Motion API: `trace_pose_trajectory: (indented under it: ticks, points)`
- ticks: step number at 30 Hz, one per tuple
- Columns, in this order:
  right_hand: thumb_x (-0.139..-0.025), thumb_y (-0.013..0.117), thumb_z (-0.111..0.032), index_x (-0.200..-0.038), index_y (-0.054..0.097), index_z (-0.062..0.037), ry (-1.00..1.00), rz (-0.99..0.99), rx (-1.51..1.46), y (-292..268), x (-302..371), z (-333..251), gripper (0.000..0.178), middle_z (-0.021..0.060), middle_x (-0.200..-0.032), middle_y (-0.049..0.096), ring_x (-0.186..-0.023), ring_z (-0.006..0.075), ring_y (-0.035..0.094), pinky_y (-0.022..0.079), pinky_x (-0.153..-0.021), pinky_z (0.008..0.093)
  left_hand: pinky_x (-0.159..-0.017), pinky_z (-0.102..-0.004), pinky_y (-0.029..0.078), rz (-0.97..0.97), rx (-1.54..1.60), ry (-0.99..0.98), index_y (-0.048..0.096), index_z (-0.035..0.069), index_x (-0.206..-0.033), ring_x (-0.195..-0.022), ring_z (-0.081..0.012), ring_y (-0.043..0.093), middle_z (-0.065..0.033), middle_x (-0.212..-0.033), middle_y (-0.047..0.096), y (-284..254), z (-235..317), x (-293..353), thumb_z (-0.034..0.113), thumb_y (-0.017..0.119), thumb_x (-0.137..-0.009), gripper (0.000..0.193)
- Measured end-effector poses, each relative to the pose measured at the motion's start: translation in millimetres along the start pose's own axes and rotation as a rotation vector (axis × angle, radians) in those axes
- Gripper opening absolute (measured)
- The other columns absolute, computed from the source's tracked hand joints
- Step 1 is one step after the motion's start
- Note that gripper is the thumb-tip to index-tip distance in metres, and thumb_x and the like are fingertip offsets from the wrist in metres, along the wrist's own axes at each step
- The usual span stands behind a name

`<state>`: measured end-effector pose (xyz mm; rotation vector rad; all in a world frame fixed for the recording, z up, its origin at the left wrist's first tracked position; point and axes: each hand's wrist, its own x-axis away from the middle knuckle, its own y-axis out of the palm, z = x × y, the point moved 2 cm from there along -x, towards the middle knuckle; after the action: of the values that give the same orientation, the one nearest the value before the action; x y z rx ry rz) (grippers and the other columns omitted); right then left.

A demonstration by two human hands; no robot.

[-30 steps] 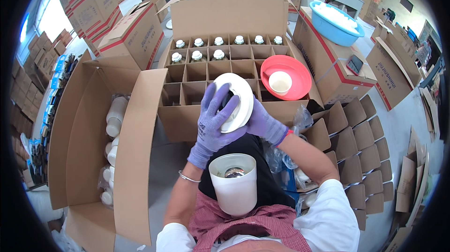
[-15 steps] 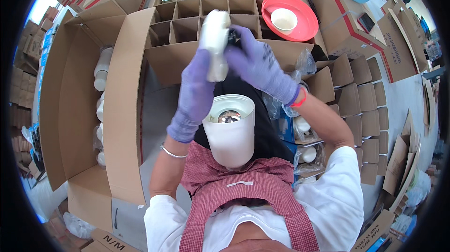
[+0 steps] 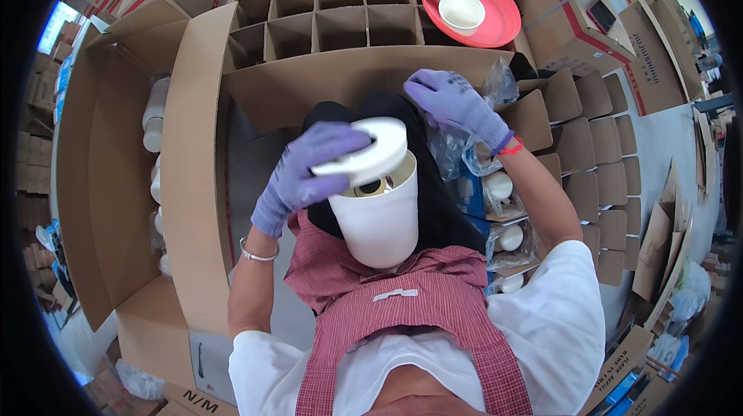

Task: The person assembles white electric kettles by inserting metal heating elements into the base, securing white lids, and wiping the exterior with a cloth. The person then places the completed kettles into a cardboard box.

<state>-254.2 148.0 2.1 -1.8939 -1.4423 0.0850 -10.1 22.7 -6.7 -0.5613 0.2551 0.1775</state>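
Observation:
My left hand (image 3: 306,172), in a purple glove, grips a white ring-shaped lid (image 3: 361,164) with a round hole. The lid is tilted over the mouth of a white tapered container (image 3: 377,222). That container stands upright between my thighs, on my lap. Inside its mouth, partly hidden by the lid, are a dark round opening and a pale rim (image 3: 374,188). My right hand (image 3: 457,102), also gloved, is away from the container, by my right knee. Its fingers are loosely bent, and nothing shows in them.
Ahead stands a divided carton (image 3: 340,29) with several white-capped bottles. A red basin (image 3: 503,17) holding a cream bowl (image 3: 462,12) sits on its right corner. An open carton (image 3: 128,184) with white bottles lies left. Cardboard dividers (image 3: 576,145) and bagged white pieces (image 3: 507,238) lie right.
Both hands have come down from in front of the divided carton. My left hand has brought the white lid over the container's mouth. The right has let go and moved right.

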Motion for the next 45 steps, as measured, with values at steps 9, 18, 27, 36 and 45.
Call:
trace_pose_trajectory:
  ticks: [9, 18, 27, 36, 45]
  points:
    - [-0.098, 0.055, -0.023, -0.122, 0.062, -0.0003, -0.634, 0.005, -0.286, 79, 30, -13, 0.033, 0.0165, -0.116, 0.063, -0.112, 0.0297, 0.06, 0.047, -0.099, 0.0371, -0.108, -0.0466, 0.04, -0.148, 0.01, -0.007, 0.066, 0.001, -0.123, -0.124, -0.0396, 0.054, -0.0199, -0.129, 0.061, 27, -7, 10, 0.05, 0.063, -0.075, 0.069]
    - [-0.094, 0.06, -0.03, -0.134, 0.054, -0.0015, -0.713, -0.176, -0.138, 70, 41, -15, 0.049, 0.016, -0.126, 0.059, -0.122, 0.0304, 0.053, 0.042, -0.105, 0.0385, -0.115, -0.0442, 0.03, 0.215, 0.302, -0.07, 0.054, -0.001, -0.134, -0.133, -0.0332, 0.046, -0.0202, -0.138, 0.053, 48, 20, 26, 0.038, 0.057, -0.093, 0.057]
    - [-0.094, 0.053, -0.051, -0.13, 0.056, -0.0032, 0.119, -0.13, 0.544, 28, 183, 63, 0.06, 0.0187, -0.085, 0.066, -0.077, 0.0345, 0.068, 0.053, -0.072, 0.0406, -0.085, -0.0259, 0.051, 0.394, 0.904, -0.912, 0.057, -0.002, -0.127, -0.097, -0.0128, 0.063, -0.0085, -0.109, 0.066, 145, -4, 92, 0.024, 0.057, -0.1, 0.038]
    - [-0.097, 0.043, -0.029, -0.147, 0.04, -0.0029, -0.912, 0.123, -0.117, 52, 147, 46, 0.056, 0.0238, -0.156, 0.027, -0.146, 0.0403, 0.024, 0.019, -0.119, 0.0477, -0.083, -0.0293, 0.054, 0.14, 0.221, -0.509, 0.068, -0.001, -0.115, -0.092, -0.0192, 0.07, -0.0125, -0.104, 0.072, 88, 21, 50, 0.012, 0.054, -0.096, 0.027]
    - [-0.097, 0.046, -0.028, -0.145, 0.042, -0.0045, -0.632, 0.225, -0.424, 30, 126, 37, 0.054, 0.0189, -0.151, 0.033, -0.144, 0.0337, 0.027, 0.021, -0.118, 0.0429, -0.091, -0.0324, 0.052, 0.432, 0.318, -0.256, 0.071, -0.004, -0.109, -0.101, -0.0203, 0.068, -0.0141, -0.109, 0.072, 66, 43, 16, 0.019, 0.056, -0.093, 0.032]
